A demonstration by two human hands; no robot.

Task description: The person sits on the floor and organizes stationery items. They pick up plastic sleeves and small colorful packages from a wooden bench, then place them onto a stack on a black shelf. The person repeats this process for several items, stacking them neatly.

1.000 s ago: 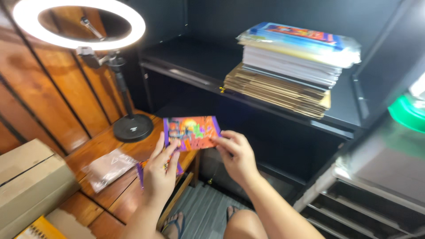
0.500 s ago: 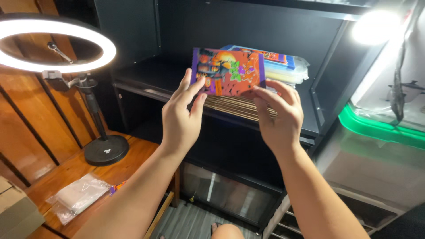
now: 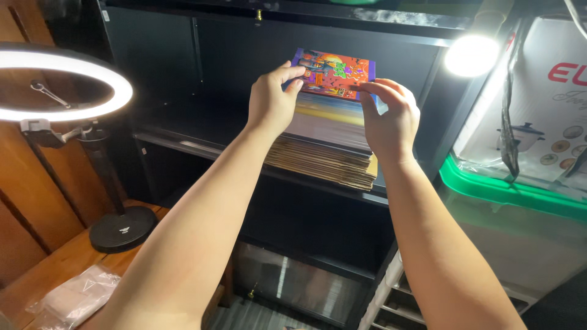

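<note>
Orange-and-purple flat packet [image 3: 333, 74], likely light, thin and bendy, is pinched at its 2 side edges by left hand [image 3: 271, 101] and right hand [image 3: 388, 116], far above the stack [image 3: 327, 137].

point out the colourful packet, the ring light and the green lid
colourful packet [image 3: 336, 73], head view, middle of its printed face
ring light [image 3: 116, 91], head view, right side of the glowing ring
green lid [image 3: 513, 192], head view, front rim

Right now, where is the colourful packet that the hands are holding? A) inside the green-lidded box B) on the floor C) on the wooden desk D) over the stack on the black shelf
D: both hands, left and right, hold the colourful packet over the stack on the black shelf.
</note>
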